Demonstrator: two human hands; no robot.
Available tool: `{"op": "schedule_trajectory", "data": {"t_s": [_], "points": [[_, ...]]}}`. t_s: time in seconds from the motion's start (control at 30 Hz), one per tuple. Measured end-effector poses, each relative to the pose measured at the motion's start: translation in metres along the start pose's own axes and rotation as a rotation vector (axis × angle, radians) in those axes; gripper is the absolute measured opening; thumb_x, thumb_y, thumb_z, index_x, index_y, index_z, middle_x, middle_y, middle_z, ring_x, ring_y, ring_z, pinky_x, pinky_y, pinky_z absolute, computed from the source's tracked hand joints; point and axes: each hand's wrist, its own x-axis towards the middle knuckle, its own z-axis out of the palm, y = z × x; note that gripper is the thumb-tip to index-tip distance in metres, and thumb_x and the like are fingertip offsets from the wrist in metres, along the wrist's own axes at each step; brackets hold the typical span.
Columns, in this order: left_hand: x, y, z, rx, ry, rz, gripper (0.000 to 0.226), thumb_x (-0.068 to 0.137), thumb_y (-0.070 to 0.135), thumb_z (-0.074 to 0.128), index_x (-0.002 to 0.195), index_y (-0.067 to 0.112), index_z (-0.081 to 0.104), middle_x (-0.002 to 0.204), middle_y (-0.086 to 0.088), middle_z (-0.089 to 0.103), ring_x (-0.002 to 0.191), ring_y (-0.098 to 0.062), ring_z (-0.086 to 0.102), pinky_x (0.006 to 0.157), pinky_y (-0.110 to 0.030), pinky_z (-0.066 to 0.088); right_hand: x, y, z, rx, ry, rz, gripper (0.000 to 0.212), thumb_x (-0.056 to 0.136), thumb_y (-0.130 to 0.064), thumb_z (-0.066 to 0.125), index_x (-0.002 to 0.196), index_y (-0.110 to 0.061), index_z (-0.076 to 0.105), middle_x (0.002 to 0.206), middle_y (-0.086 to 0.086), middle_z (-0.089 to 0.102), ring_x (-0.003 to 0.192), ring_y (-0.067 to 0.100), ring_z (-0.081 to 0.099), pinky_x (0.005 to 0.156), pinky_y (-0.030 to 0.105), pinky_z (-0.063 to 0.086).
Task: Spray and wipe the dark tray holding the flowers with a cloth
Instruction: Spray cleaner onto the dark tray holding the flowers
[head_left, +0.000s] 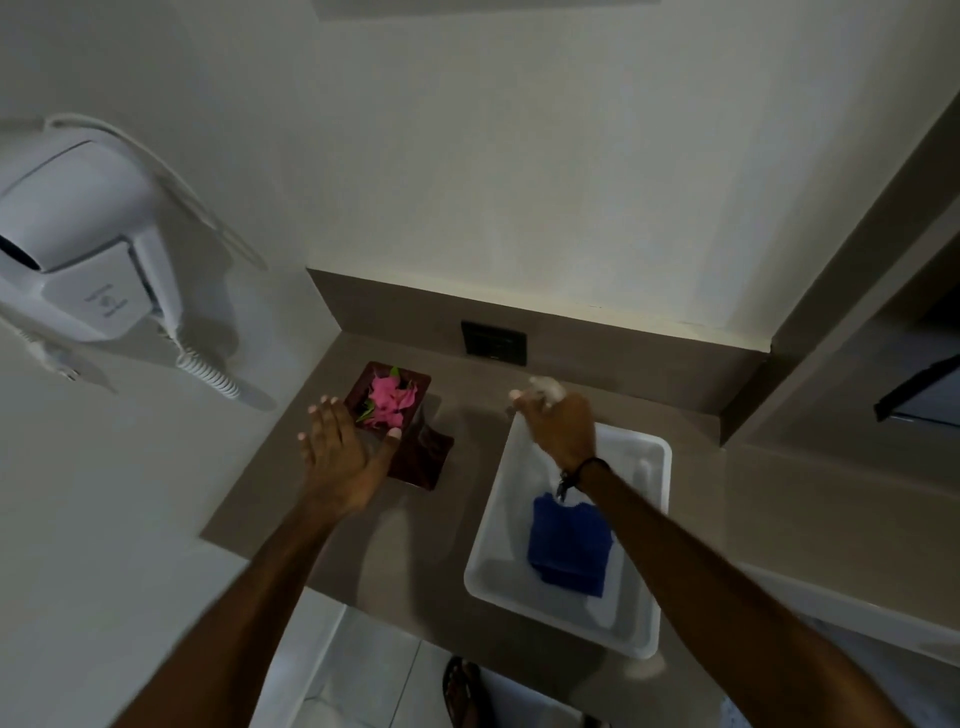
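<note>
A dark brown tray (422, 457) lies on the counter near the left wall, with pink flowers (389, 399) and green leaves piled at its far end. My left hand (343, 452) hovers over the tray's left side, fingers spread, thumb close to the flowers, holding nothing. My right hand (558, 423) is closed around a whitish object (545, 387), blurred, probably the top of a spray bottle, above the far left corner of a white bin (652, 519). A folded blue cloth (569, 545) lies inside that bin.
The grey-brown counter (467, 519) ends at a low backsplash with a dark socket plate (493, 343). A white wall-mounted hair dryer (78, 249) with a coiled cord hangs at left. A ledge rises at right. A sandalled foot (462, 691) shows on the tiled floor below.
</note>
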Motion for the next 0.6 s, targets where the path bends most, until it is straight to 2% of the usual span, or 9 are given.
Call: {"op": "schedule_trajectory", "data": {"t_s": [0.03, 0.1, 0.17, 0.23, 0.3, 0.4, 0.5, 0.53, 0.6], "points": [[0.001, 0.000, -0.001, 0.016, -0.017, 0.000, 0.106, 0.083, 0.077, 0.016, 0.155, 0.006, -0.016, 0.166, -0.016, -0.022, 0.153, -0.031, -0.022, 0.121, -0.051, -0.012, -0.005, -0.008, 0.009, -0.007, -0.044, 0.011, 0.036, 0.085, -0.052, 0.059, 0.086, -0.016, 0.067, 0.068, 0.006, 0.068, 0.055, 0.015, 0.062, 0.054, 0.034, 0.058], [0.001, 0.000, -0.003, 0.039, -0.042, -0.004, 0.105, 0.084, 0.076, 0.017, 0.155, 0.006, -0.016, 0.165, -0.016, -0.023, 0.152, -0.032, -0.024, 0.121, -0.051, -0.012, -0.014, -0.020, 0.027, -0.095, -0.103, -0.045, 0.043, 0.083, -0.058, 0.057, 0.088, -0.017, 0.068, 0.073, 0.004, 0.069, 0.061, 0.013, 0.063, 0.059, 0.032, 0.058], [0.003, 0.000, -0.005, 0.054, -0.058, -0.008, 0.104, 0.085, 0.076, 0.018, 0.155, 0.006, -0.017, 0.165, -0.017, -0.024, 0.152, -0.032, -0.025, 0.120, -0.051, -0.013, -0.020, -0.030, 0.043, -0.154, -0.137, -0.071, 0.040, 0.083, -0.055, 0.057, 0.087, -0.017, 0.067, 0.076, -0.001, 0.066, 0.068, 0.012, 0.062, 0.065, 0.027, 0.054], [0.003, 0.002, -0.006, 0.067, -0.068, -0.011, 0.104, 0.086, 0.075, 0.019, 0.154, 0.006, -0.017, 0.164, -0.017, -0.024, 0.152, -0.032, -0.025, 0.120, -0.051, -0.013, -0.021, -0.035, 0.054, -0.145, -0.158, -0.048, 0.037, 0.084, -0.051, 0.056, 0.083, -0.014, 0.065, 0.074, 0.001, 0.062, 0.069, 0.014, 0.059, 0.066, 0.028, 0.051], [0.003, 0.002, -0.006, 0.074, -0.068, -0.012, 0.104, 0.086, 0.075, 0.020, 0.154, 0.006, -0.017, 0.164, -0.017, -0.024, 0.152, -0.033, -0.025, 0.121, -0.051, -0.013, -0.022, -0.037, 0.060, -0.128, -0.165, -0.028, 0.038, 0.085, -0.049, 0.055, 0.083, -0.013, 0.066, 0.077, 0.005, 0.065, 0.073, 0.018, 0.063, 0.070, 0.031, 0.054], [0.003, 0.002, -0.006, 0.073, -0.058, -0.015, 0.103, 0.087, 0.075, 0.021, 0.155, 0.007, -0.016, 0.165, -0.017, -0.023, 0.152, -0.032, -0.024, 0.122, -0.052, -0.012, -0.021, -0.037, 0.058, -0.049, -0.103, -0.014, 0.032, 0.088, -0.044, 0.058, 0.084, -0.014, 0.068, 0.080, 0.006, 0.070, 0.074, 0.017, 0.065, 0.071, 0.031, 0.055], [0.002, 0.002, -0.006, 0.066, -0.045, -0.012, 0.102, 0.088, 0.074, 0.022, 0.155, 0.006, -0.015, 0.165, -0.017, -0.022, 0.153, -0.032, -0.023, 0.121, -0.051, -0.012, -0.017, -0.034, 0.038, 0.103, -0.028, 0.048, 0.027, 0.086, -0.047, 0.061, 0.071, -0.025, 0.061, 0.063, 0.000, 0.063, 0.056, 0.012, 0.059, 0.054, 0.027, 0.051], [0.002, 0.002, -0.005, 0.066, -0.039, -0.010, 0.102, 0.088, 0.074, 0.022, 0.155, 0.006, -0.014, 0.165, -0.017, -0.021, 0.153, -0.032, -0.023, 0.121, -0.051, -0.012, -0.013, -0.030, 0.029, 0.174, -0.008, 0.071, 0.027, 0.086, -0.048, 0.060, 0.070, -0.026, 0.059, 0.063, 0.002, 0.064, 0.055, 0.016, 0.061, 0.052, 0.030, 0.053], [0.001, 0.003, -0.005, 0.061, -0.029, -0.012, 0.102, 0.088, 0.074, 0.021, 0.155, 0.006, -0.013, 0.166, -0.017, -0.020, 0.153, -0.032, -0.021, 0.122, -0.052, -0.011, -0.006, -0.020, 0.005, 0.305, 0.046, 0.113, 0.023, 0.089, -0.043, 0.060, 0.075, -0.025, 0.059, 0.077, 0.017, 0.070, 0.067, 0.031, 0.068, 0.060, 0.038, 0.059]]}}
